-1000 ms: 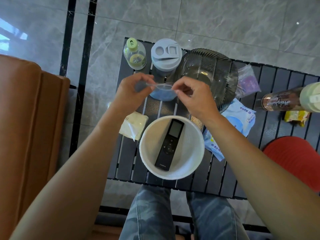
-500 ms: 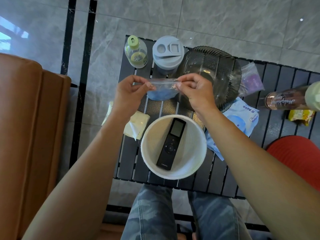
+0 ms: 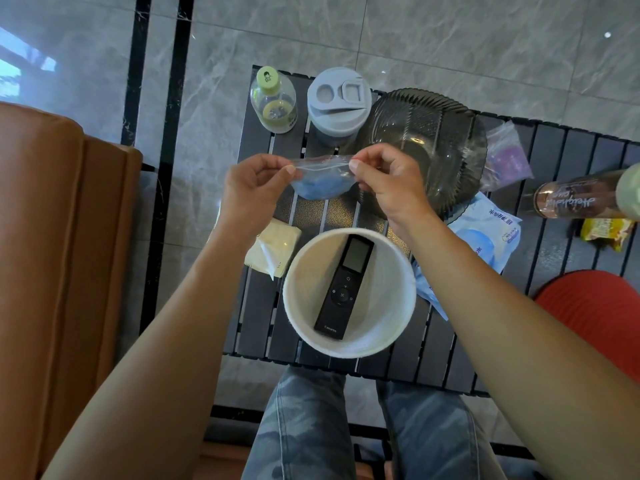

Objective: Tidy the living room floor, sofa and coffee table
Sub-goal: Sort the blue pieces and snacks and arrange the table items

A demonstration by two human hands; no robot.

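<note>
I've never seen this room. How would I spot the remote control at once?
Find the dark slatted table beside the brown sofa. At the table's near edge stands a round white basket, and the remote lies inside it. It is the only slim black bar there, with a grey screen at its far end.

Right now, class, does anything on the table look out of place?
A crumpled yellow wrapper lies loose on the table at the right, like litter, and the blue packet is partly tucked under the glass bowl.
</note>
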